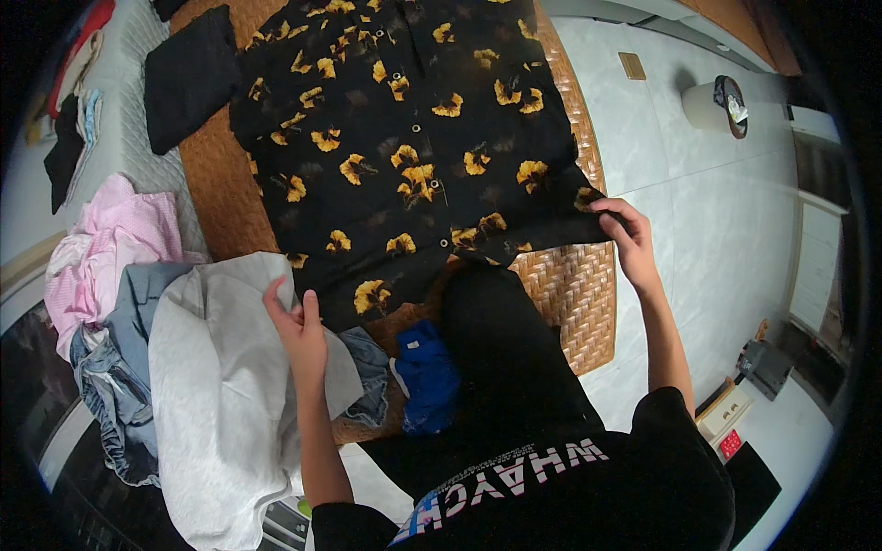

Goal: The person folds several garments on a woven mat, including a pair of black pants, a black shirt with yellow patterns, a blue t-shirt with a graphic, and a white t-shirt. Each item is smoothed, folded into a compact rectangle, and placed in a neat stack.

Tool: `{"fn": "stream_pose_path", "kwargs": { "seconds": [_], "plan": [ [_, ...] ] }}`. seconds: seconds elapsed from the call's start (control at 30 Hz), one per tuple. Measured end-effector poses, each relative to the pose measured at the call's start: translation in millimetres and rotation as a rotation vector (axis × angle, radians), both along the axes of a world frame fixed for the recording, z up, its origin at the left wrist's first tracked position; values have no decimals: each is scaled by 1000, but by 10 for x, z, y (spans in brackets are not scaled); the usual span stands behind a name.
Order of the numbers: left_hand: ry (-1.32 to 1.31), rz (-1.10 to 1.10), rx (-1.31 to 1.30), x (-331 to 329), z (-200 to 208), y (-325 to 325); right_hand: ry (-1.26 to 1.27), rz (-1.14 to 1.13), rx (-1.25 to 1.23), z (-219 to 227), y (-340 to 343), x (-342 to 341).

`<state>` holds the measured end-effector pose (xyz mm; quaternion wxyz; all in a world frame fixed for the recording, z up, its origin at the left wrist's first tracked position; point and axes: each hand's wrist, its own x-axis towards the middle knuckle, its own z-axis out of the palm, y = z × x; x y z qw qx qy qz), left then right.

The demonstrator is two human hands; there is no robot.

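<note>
A black button-up shirt (pixel 377 197) with yellow ginkgo-leaf prints lies spread out in front of me, its buttoned front facing up. My right hand (pixel 632 241) pinches the shirt's right lower corner between thumb and fingers. Beside the left lower corner, my left hand (pixel 301 332) has its thumb and fingers apart, with nothing visibly gripped. Under that hand and to its left drapes a large light-grey cloth (pixel 220 367). Below the shirt hem lie a blue garment (pixel 426 378) and a piece of denim (pixel 365 372).
The shirt rests on a brown woven mat (pixel 579 312). A folded black garment (pixel 191 78) lies at the upper left. Pink clothing (pixel 119 243) and jeans (pixel 119 386) are heaped at the left. A white trash bin (pixel 707 106) stands on the tiled floor at the far right.
</note>
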<state>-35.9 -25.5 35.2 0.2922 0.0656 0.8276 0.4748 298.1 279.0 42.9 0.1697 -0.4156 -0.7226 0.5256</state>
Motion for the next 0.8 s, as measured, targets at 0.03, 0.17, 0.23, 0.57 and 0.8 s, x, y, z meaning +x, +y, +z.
{"fn": "stream_pose_path", "kwargs": {
  "seconds": [0.03, 0.17, 0.23, 0.57, 0.8],
  "plan": [
    [130, -153, 27, -10, -20, -31, -21, 84, -20, 67, -8, 12],
    [252, -707, -214, -135, 203, -165, -694, 419, 150, 371, -15, -60],
    [359, -922, -271, -116, 246, -127, -621, 561, 441, 154, 60, 201],
    [681, -907, -217, -522, 384, 301, -211, 394, 314, 88, 413, -364],
    [236, -459, 126, -1425, -5, 972, 105, 134, -237, -80, 1322, -895]
  ]
}}
